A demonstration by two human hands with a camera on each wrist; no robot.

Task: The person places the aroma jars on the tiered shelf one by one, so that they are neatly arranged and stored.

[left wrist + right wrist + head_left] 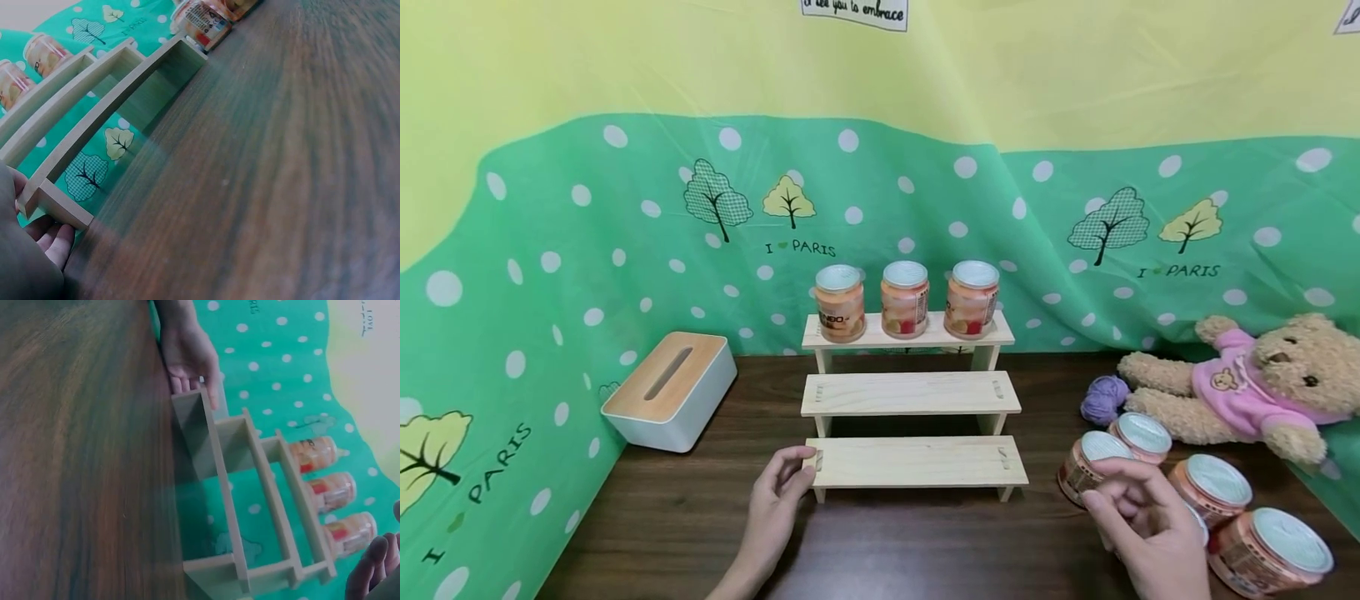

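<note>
A three-step wooden display stand [917, 462] stands on the table, with my left hand [778, 492] at the left end of its lowest step. In the left wrist view, the thumb lies along the step's end and the fingers [59, 247] curl round the leg below. Three orange jars with pale lids, among them the middle jar [905, 302], sit in a row on the top step. My right hand [1150, 525] is over more such jars on the right, its fingers loosely bent and holding nothing. Its fingertips overlap the nearest jar [1078, 471]; another jar is mostly hidden behind it.
Several jars, including a front one [1262, 554], cluster at the right of the table. Behind them lie a teddy bear [1247, 383] in a pink top and a purple yarn ball [1105, 400]. A tissue box [670, 392] with a wooden lid is at left, before a green curtain [925, 217].
</note>
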